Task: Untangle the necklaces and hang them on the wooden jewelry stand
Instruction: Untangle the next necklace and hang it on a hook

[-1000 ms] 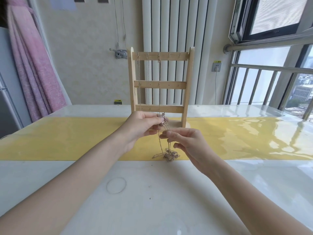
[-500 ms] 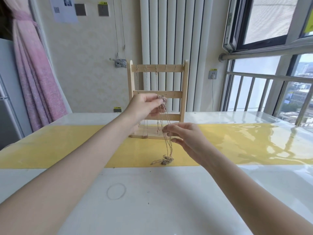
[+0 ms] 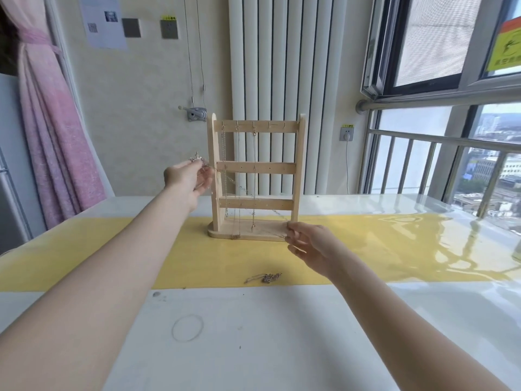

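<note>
One thin silver chain necklace (image 3: pixel 242 190) stretched between your two hands.

Your left hand (image 3: pixel 187 180) pinches its upper end beside the pale wooden ladder-shaped jewelry stand (image 3: pixel 255 167); your right hand (image 3: pixel 313 248) pinches the lower end near the stand's base. Three chains hang from the top rail, and a small tangled heap of chains (image 3: pixel 266 277) lies on the yellow table runner (image 3: pixel 84 249).

obstacle: chain (image 3: pixel 245 190) taut across wooden stand (image 3: pixel 256 167) front | obstacle: tangle (image 3: pixel 266 277) on runner (image 3: pixel 84 258)

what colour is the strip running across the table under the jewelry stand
Yellow strip, seen in the head view.
</note>
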Demonstrator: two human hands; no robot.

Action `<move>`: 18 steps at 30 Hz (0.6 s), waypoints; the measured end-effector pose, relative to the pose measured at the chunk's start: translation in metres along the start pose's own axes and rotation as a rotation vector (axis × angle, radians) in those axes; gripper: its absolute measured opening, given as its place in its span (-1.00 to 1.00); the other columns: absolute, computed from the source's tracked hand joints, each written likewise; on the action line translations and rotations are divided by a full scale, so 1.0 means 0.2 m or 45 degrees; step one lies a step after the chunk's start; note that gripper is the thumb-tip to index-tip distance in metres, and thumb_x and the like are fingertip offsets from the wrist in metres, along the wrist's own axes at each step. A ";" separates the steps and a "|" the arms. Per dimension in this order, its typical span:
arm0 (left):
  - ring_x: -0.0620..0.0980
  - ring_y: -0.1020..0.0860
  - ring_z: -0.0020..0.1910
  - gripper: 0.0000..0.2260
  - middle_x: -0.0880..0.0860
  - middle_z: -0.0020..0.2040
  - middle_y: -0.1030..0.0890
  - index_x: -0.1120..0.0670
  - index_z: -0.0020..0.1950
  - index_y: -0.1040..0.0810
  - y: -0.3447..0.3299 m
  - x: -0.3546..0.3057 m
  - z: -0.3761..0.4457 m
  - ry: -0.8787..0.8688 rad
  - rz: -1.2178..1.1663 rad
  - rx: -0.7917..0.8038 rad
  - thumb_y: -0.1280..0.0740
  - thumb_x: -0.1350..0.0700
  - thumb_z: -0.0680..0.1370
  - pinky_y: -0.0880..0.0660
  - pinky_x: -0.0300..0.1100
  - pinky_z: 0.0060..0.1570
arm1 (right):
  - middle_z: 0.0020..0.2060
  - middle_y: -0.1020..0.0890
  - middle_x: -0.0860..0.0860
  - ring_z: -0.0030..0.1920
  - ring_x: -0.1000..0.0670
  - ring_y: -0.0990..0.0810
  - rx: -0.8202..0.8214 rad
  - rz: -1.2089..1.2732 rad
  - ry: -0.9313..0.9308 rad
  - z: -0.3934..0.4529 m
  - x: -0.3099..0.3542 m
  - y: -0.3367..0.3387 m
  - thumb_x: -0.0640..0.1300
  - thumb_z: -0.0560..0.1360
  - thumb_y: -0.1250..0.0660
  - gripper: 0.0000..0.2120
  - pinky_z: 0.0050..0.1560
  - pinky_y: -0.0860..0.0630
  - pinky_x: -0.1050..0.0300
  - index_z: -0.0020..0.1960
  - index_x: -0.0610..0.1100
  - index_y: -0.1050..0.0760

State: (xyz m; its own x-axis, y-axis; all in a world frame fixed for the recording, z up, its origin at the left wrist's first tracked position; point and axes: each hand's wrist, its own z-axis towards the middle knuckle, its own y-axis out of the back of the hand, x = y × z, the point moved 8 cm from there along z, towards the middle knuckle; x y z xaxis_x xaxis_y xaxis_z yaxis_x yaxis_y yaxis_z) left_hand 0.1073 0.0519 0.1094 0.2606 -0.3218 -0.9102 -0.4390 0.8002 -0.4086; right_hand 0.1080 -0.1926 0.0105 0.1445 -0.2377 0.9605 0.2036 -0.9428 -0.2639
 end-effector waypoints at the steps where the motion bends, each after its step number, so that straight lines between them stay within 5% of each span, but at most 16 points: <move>1: -0.12 -0.55 -0.49 -0.83 0.06 -0.42 -0.58 0.17 -0.21 -0.49 0.02 0.03 0.00 0.005 -0.006 -0.042 -0.21 0.29 0.56 -0.47 -0.34 -0.53 | -0.49 -0.47 0.02 -0.28 0.00 -0.51 -0.038 0.134 0.018 0.01 0.02 0.01 -0.25 0.51 -0.30 -0.89 -0.17 -0.42 0.20 -0.18 -0.19 -0.55; 6: -0.06 -0.54 -0.41 -0.82 0.12 -0.31 -0.55 0.21 -0.21 -0.48 0.10 0.22 0.00 0.027 0.147 -0.169 -0.19 0.33 0.56 -0.50 -0.36 -0.51 | -0.54 -0.26 0.03 -0.48 0.06 -0.25 -0.107 0.372 0.250 0.07 0.29 -0.03 -0.27 0.47 -0.35 -0.94 -0.40 -0.42 0.25 -0.11 -0.26 -0.58; 8: -0.09 -0.56 -0.48 -0.87 0.12 -0.29 -0.56 0.23 -0.15 -0.49 0.11 0.32 -0.01 0.139 0.210 -0.106 -0.19 0.34 0.56 -0.49 -0.36 -0.54 | -0.51 -0.23 0.04 -0.46 0.06 -0.18 -0.103 0.153 0.363 0.09 0.45 -0.09 -0.26 0.48 -0.34 -0.92 -0.45 -0.28 0.26 -0.11 -0.26 -0.60; 11: -0.12 -0.56 -0.51 -0.86 0.11 -0.30 -0.58 0.22 -0.18 -0.52 0.08 0.43 0.01 0.257 0.354 0.042 -0.23 0.34 0.54 -0.48 -0.36 -0.52 | -0.43 -0.36 0.03 -0.41 0.08 -0.28 -0.152 -0.385 0.517 0.13 0.70 -0.20 -0.23 0.50 -0.33 -0.86 -0.38 -0.32 0.27 -0.01 -0.26 -0.61; 15: -0.04 -0.53 -0.36 -0.89 0.07 -0.36 -0.60 0.19 -0.20 -0.56 -0.01 0.50 0.03 0.266 0.415 0.201 -0.31 0.34 0.49 -0.47 -0.26 -0.30 | -0.35 -0.50 -0.07 -0.45 0.08 -0.30 -0.244 -1.088 0.770 0.22 0.98 -0.37 -0.22 0.49 -0.33 -0.85 -0.45 -0.27 0.32 -0.04 -0.27 -0.62; 18: -0.02 -0.53 -0.29 -0.91 0.08 -0.29 -0.60 0.13 -0.22 -0.56 -0.10 0.54 0.04 0.185 0.578 0.309 -0.36 0.27 0.47 -0.48 -0.22 -0.25 | -0.23 -0.62 -0.10 -0.24 -0.03 -0.54 -0.317 -1.328 0.880 0.29 1.10 -0.45 -0.28 0.47 -0.29 -0.84 -0.23 -0.53 0.15 -0.05 -0.28 -0.63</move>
State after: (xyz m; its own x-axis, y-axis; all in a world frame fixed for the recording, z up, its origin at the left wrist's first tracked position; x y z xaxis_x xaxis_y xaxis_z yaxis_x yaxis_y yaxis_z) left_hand 0.1512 0.0049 0.0200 -0.0389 0.0308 -0.9988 -0.2639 0.9637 0.0401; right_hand 0.1769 -0.1463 0.2410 -0.5209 0.6380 0.5671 -0.2812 -0.7555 0.5917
